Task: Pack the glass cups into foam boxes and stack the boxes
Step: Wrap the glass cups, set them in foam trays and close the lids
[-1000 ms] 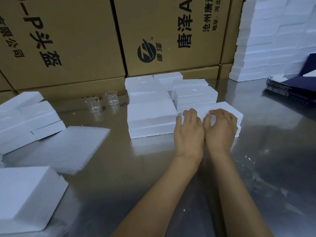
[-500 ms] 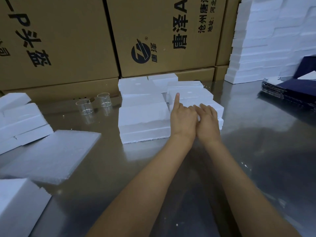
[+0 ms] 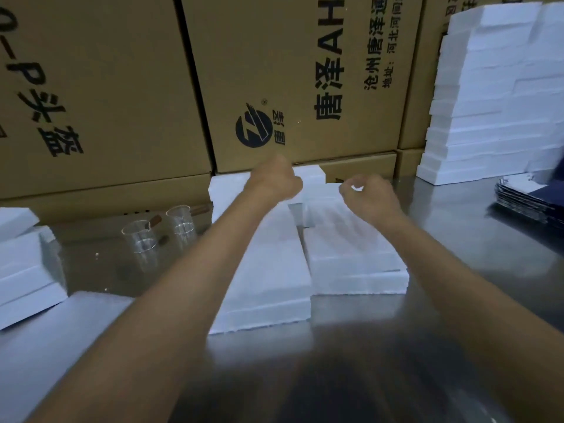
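Far left of both hands, white foam boxes (image 3: pixel 27 270) lie piled at the edge of the shiny steel table (image 3: pixel 457 300), with a flat white foam sheet (image 3: pixel 61 346) in front of them. Two clear glass cups (image 3: pixel 141 244) stand upright side by side on the table, left of the left hand's fingers and well apart from them. The left hand (image 3: pixel 276 181) is raised over the far end of a long white foam box stack (image 3: pixel 265 282); its fingers are curled in toward the palm, motion-blurred, and whether they touch the foam cannot be told. Just right, the right hand (image 3: pixel 370 198) hovers above a second white foam box pair (image 3: pixel 354 261), fingers loosely curled with thumb and forefinger nearly meeting, holding nothing visible. Beyond the fingers rise brown printed cardboard cartons (image 3: pixel 290 71). Far right stand a tall white foam stack (image 3: pixel 494 102) and dark blue flat sheets (image 3: pixel 531 199)
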`<state>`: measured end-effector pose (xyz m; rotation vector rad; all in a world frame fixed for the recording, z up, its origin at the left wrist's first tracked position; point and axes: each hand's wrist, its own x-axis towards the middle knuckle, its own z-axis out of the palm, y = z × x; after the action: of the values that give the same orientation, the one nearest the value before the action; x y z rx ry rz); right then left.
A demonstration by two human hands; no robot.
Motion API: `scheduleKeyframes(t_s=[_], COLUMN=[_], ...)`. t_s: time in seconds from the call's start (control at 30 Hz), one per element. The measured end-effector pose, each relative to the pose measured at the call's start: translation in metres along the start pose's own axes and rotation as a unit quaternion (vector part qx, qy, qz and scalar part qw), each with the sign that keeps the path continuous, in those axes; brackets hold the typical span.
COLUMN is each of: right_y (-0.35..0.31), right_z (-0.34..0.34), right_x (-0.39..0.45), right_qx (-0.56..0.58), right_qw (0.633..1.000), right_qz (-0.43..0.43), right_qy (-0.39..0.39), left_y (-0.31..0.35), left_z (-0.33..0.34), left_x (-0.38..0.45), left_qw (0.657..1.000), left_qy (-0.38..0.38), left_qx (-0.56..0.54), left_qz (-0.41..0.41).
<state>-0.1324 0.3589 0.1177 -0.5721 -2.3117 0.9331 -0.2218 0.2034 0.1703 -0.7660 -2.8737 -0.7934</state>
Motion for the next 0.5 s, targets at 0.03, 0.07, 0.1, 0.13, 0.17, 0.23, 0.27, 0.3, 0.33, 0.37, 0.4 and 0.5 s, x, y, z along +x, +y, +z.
scheduleKeyframes(t_s=[0.03,0.07,0.1,0.13,0.17,0.23,0.27,0.3,0.33,0.37,0.4,0.5], right_y=[-0.004,-0.007,-0.010,-0.012,-0.014,-0.013,-0.011,-0.008,-0.004,0.000,0.006,0.014], right_z=[0.004,0.008,0.014,0.021,0.028,0.042,0.049,0.055,0.061,0.068,0.074,0.094], right_x=[0.019,0.039,0.059,0.079,0.098,0.132,0.146,0.160,0.172,0.181,0.192,0.213], right_qx=[0.010,0.016,0.026,0.034,0.040,0.042,0.041,0.047,0.040,0.041,0.054,0.239], right_qw=[1.000,0.999,0.998,0.997,0.996,0.993,0.991,0.987,0.984,0.981,0.978,0.945], right_qz=[0.007,0.017,0.030,0.041,0.055,0.077,0.088,0.112,0.132,0.148,0.160,0.203], right_qy=[-0.013,-0.028,-0.042,-0.053,-0.062,-0.079,-0.092,-0.104,-0.117,-0.116,-0.119,-0.089], left_y=[-0.011,-0.023,-0.034,-0.042,-0.049,-0.056,-0.056,-0.055,-0.054,-0.053,-0.053,-0.064], left_z=[-0.010,-0.017,-0.022,-0.023,-0.021,-0.011,-0.003,0.006,0.015,0.025,0.034,0.062], left_x=[0.022,0.043,0.066,0.085,0.105,0.142,0.159,0.173,0.185,0.197,0.208,0.236], left_qw=[0.999,0.998,0.996,0.994,0.993,0.996,0.997,0.995,0.993,0.990,0.985,0.979], left_qy=[0.013,0.018,0.015,0.002,-0.013,-0.038,-0.048,-0.057,-0.069,-0.078,-0.085,-0.092], left_qx=[-0.019,-0.034,-0.048,-0.067,-0.069,-0.017,0.026,0.061,0.087,0.118,0.150,0.181], left_qz=[-0.025,-0.047,-0.071,-0.090,-0.098,-0.082,-0.063,-0.046,-0.035,-0.019,-0.004,0.020])
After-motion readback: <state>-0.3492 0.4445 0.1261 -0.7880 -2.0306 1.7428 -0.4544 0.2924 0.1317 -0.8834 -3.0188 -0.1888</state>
